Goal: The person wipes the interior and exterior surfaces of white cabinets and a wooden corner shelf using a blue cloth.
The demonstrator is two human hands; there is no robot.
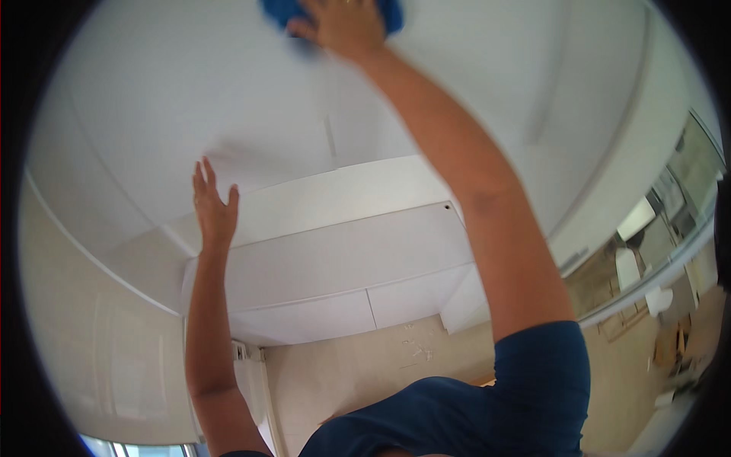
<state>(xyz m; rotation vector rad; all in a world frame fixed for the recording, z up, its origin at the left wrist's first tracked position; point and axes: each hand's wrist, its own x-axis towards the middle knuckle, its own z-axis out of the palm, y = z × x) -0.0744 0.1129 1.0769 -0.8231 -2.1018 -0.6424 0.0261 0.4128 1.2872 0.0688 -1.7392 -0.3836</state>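
Pressed over a blue cloth (280, 11), the right hand (348, 27) is cut by the upper edge of view; whether its grip is closed cannot be told. The cloth is placed against a white cabinet panel (251, 99). The left hand (215, 215) is held near the panel, fingers apart. A low white cabinet (327, 270) is seen below.

White panels above a low white cabinet and a pale floor.
A blue cloth (282, 11), cut off by the top edge, lies against the broad white panels (175, 91). Below, the low cabinet (335, 266) has a flat top with a small dark spot (447, 206) near its right end. Small whitish bits (420, 350) lie scattered on the beige floor (335, 377).
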